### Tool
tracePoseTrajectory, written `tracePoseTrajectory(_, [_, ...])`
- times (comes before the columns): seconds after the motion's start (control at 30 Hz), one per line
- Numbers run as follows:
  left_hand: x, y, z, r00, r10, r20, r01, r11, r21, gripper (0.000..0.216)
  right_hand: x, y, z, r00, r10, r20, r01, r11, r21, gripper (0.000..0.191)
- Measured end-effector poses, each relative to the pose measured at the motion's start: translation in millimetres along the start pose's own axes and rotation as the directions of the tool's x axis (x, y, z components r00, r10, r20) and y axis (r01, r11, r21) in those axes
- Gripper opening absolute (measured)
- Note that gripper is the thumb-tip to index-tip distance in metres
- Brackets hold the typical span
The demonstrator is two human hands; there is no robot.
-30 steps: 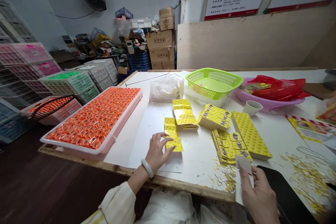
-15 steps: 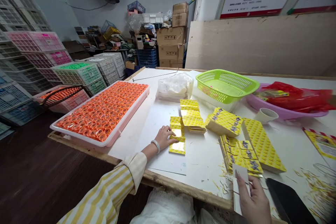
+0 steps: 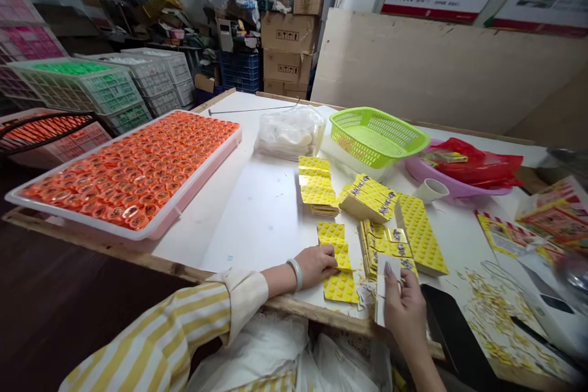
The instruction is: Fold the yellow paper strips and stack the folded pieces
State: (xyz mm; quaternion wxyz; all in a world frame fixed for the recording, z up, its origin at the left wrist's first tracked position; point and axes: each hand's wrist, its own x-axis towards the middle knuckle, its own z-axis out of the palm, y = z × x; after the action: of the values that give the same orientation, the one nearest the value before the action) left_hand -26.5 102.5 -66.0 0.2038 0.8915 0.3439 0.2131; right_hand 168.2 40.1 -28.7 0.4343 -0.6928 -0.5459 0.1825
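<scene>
Yellow card strip (image 3: pixel 340 289), lower centre of frame, on a white-topped table (image 3: pixel 220 187). Room, left to right: slatted crates (image 3: pixel 110 89) upper left, stacked cartons (image 3: pixel 289 33) top centre, pale board (image 3: pixel 427 67) upper right. Materials, same order: translucent tray (image 3: pixel 196 187) at left, packed with glossy orange cylinders (image 3: pixel 151 165); crinkled clear bag (image 3: pixel 291 128), centre; left hand (image 3: pixel 316 264), lower centre, fingers curled over strip's left edge, whether pinching cannot tell; strip creased crosswise, small repeating print; perforated green basket (image 3: pixel 367 150), right of centre; right hand (image 3: pixel 407 303), apart from the left, clamping white card (image 3: pixel 382 269) between thumb and fingers; thin yellow trimmings (image 3: pixel 491 312), lower right. Edges: raw wooden border (image 3: pixel 124 251) from left to lower centre; white sheet (image 3: pixel 250 214) between tray and strip gives broad moving room.
</scene>
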Motion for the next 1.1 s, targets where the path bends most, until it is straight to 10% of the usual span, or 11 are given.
tracePoseTrajectory(0.4, [3.6, -3.9, 5.9, 0.999, 0.024, 0.039, -0.024, 0.999, -0.022, 0.017, 38.3, -8.3, 56.4, 0.927, -0.226, 0.299, 0.341, 0.842, -0.419, 0.023])
tracePoseTrajectory(1.1, [4.2, -4.8, 5.2, 0.953, 0.271, 0.137, -0.301, 0.906, 0.297, 0.011, 18.9, 2.6, 58.8, 0.975, -0.182, 0.130, 0.221, 0.875, -0.430, 0.028])
